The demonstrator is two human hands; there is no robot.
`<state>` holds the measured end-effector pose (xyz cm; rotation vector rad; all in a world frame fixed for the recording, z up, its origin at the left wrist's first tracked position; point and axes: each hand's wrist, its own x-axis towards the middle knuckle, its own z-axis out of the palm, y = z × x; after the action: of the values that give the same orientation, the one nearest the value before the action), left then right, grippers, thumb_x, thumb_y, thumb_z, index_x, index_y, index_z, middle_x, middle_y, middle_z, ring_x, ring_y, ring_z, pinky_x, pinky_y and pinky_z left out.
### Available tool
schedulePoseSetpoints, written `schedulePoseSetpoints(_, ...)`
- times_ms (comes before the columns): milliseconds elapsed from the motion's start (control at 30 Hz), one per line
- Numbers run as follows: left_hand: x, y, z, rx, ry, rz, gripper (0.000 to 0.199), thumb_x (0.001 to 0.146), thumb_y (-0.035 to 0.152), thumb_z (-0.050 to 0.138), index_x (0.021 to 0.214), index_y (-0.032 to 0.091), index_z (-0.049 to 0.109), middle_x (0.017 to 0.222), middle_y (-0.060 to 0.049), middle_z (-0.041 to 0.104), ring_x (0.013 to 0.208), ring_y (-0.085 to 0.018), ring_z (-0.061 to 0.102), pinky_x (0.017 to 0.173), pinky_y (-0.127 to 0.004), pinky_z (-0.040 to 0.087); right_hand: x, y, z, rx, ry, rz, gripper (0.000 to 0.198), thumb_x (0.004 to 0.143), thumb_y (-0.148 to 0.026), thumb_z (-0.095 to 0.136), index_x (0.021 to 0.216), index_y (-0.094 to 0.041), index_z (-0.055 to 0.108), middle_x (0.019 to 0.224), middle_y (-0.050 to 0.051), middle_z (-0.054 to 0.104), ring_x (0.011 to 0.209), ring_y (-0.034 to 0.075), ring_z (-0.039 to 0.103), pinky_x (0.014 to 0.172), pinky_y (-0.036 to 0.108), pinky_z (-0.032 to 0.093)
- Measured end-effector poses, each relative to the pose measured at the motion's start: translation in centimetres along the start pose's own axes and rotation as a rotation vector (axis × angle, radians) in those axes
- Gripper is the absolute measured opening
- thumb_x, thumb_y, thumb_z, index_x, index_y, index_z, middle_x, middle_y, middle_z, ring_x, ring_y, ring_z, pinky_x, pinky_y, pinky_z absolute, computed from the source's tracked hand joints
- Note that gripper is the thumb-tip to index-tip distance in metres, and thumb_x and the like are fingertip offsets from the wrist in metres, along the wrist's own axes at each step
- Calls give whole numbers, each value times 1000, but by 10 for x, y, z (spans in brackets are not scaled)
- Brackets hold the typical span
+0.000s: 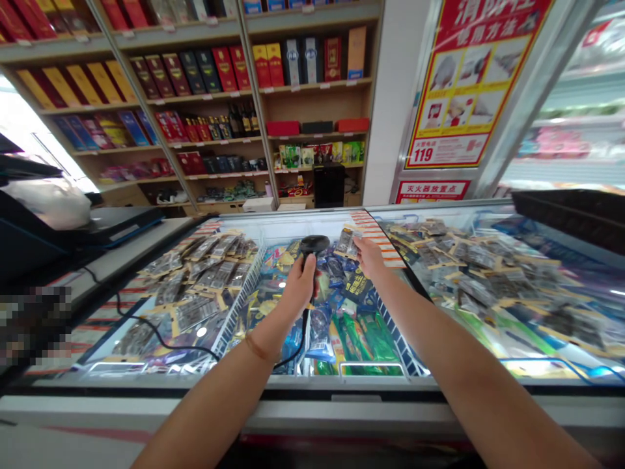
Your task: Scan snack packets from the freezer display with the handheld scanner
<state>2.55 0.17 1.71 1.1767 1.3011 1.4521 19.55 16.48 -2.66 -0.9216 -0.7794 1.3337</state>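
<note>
My left hand (301,281) is wrapped round the handle of a black barcode scanner (315,243), whose cable runs down and off to the left. In my right hand (370,255) a small clear snack packet (347,241) with dark contents is pinched by its edge, just right of the scanner head. Both hands are over a chest freezer (312,223) with a glass top. Beneath them are blue, yellow and green ice-cream wrappers (364,339) in white wire baskets (243,296).
Piles of similar packets lie on the left (209,264) and right (481,260) glass. A scale (122,223) stands at left, a black tray (576,212) at right. Shelves of boxes (198,71) rise behind. The black scanner cable (161,339) crosses the freezer.
</note>
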Motion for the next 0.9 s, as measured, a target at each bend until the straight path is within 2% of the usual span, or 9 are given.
schedulePoseSetpoints(100, 7, 26, -37, 1, 110, 55, 50, 91, 71, 59, 88, 22, 51, 65, 4, 59, 39, -8, 48, 37, -22, 36, -5, -3, 16, -127, 68, 49, 26, 81, -26, 82, 72, -22, 58, 61, -4, 65, 61, 14, 65, 63, 26, 58)
schedulePoseSetpoints(200, 11, 45, -83, -9, 267, 95, 47, 92, 68, 59, 88, 22, 50, 66, 4, 59, 39, -8, 47, 37, -22, 35, -15, 0, 53, -250, 58, 64, 35, 82, -28, 82, 64, -22, 54, 55, -4, 60, 55, 13, 59, 55, 24, 52)
schedulePoseSetpoints(300, 8, 56, -129, -59, 392, 129, 47, 92, 68, 59, 89, 23, 50, 68, 4, 59, 41, -8, 48, 37, -22, 37, -29, 10, 111, -335, -102, 48, 35, 83, -29, 82, 60, -21, 56, 51, -4, 58, 51, 11, 55, 50, 21, 47)
schedulePoseSetpoints(400, -1, 60, -168, -98, 480, 146, 48, 90, 70, 60, 90, 23, 50, 70, 4, 60, 41, -9, 49, 37, -22, 38, -46, 25, 179, -368, -276, 38, 35, 83, -26, 81, 59, -21, 57, 47, -4, 56, 50, 11, 56, 52, 20, 50)
schedulePoseSetpoints(467, -8, 61, -188, -108, 533, 152, 49, 90, 71, 60, 90, 22, 51, 70, 4, 59, 41, -9, 49, 36, -22, 38, -56, 35, 221, -379, -332, 34, 35, 82, -21, 81, 58, -20, 56, 49, -4, 58, 51, 11, 59, 56, 21, 54)
schedulePoseSetpoints(567, -19, 62, -209, -117, 589, 158, 51, 88, 72, 61, 90, 22, 51, 69, 4, 59, 41, -8, 48, 36, -22, 38, -65, 49, 271, -416, -356, 40, 35, 81, -15, 82, 60, -21, 55, 47, -5, 56, 50, 13, 62, 58, 24, 57)
schedulePoseSetpoints(667, -27, 61, -223, -117, 616, 171, 53, 86, 73, 63, 88, 22, 51, 69, 4, 60, 42, -9, 48, 36, -22, 39, -70, 61, 300, -510, -319, 28, 27, 77, -16, 86, 77, -22, 60, 52, -6, 60, 49, 15, 63, 56, 26, 56)
schedulePoseSetpoints(800, -32, 57, -232, -98, 622, 171, 55, 85, 76, 62, 87, 22, 52, 67, 3, 58, 40, -9, 48, 35, -23, 39, -72, 74, 316, -733, -242, -97, 36, 78, -24, 88, 104, -22, 63, 76, 0, 73, 58, 17, 68, 64, 30, 57)
schedulePoseSetpoints(900, -31, 53, -231, -116, 596, 158, 55, 86, 76, 62, 91, 22, 53, 67, 3, 58, 40, -9, 48, 35, -23, 38, -71, 81, 320, -879, -265, -185, 21, 83, -30, 83, 95, -20, 69, 84, 3, 76, 77, 20, 74, 78, 30, 56)
